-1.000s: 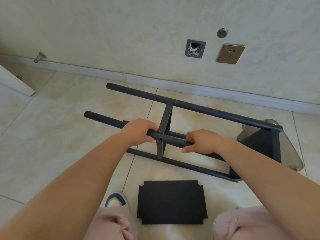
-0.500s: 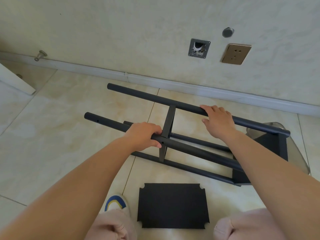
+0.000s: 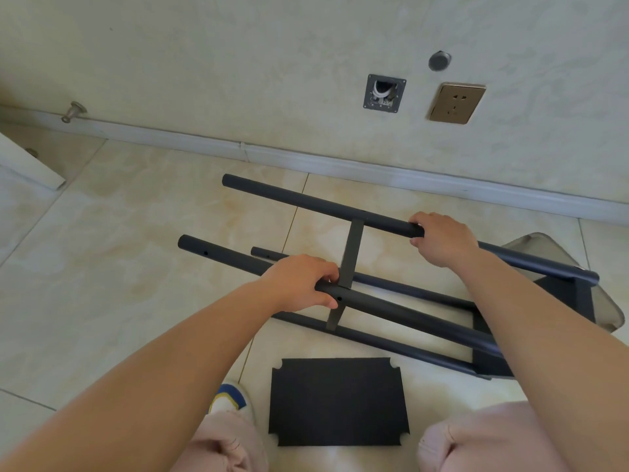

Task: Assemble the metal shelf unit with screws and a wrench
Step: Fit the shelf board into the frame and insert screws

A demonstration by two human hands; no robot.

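A dark metal shelf frame lies on its side on the tiled floor, made of long round posts joined by a flat crossbar (image 3: 352, 253). My left hand (image 3: 303, 281) grips the near upper post (image 3: 408, 311) just left of the crossbar. My right hand (image 3: 442, 238) grips the far upper post (image 3: 306, 201) to the right of the crossbar. Two lower posts run beneath. A flat black shelf panel (image 3: 337, 401) with notched corners lies on the floor in front of my knees. No screws or wrench are visible.
The wall and its skirting (image 3: 340, 161) run close behind the frame, with a socket (image 3: 456, 103) and an open wall box (image 3: 384, 93). A grey plastic bag (image 3: 609, 311) lies under the frame's right end. A white board (image 3: 27, 161) juts in at far left. My shoe (image 3: 231, 400) sits beside the panel.
My right hand left the near post, reached to the far upper post and closed its fingers round it. My left hand kept its grip beside the crossbar.
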